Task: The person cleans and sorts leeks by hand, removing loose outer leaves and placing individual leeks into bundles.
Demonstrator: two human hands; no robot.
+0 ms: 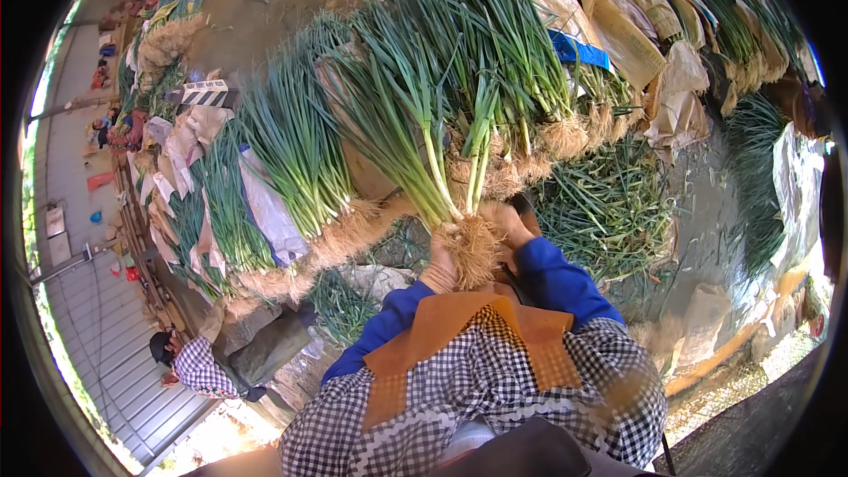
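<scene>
In front of my chest is a bunch of green onions (433, 172), its pale, bushy roots (471, 252) toward me and its long green leaves fanning away to the upper left. My left hand (441, 265) is closed against the left side of the root end. On the right side, my right hand (504, 223) grips the bunch where the white stems meet the roots; its fingertips are partly hidden. Just beyond stand more green onions (296, 146) packed upright in a long row, roots facing me.
Loose green leaves (609, 212) lie heaped on the right. Brown paper sacks (618, 31) and a white plastic sheet (269, 212) sit among the onions. Another person (203, 362) in a checked top and dark cap bends at lower left. A striped board (205, 94) stands at left.
</scene>
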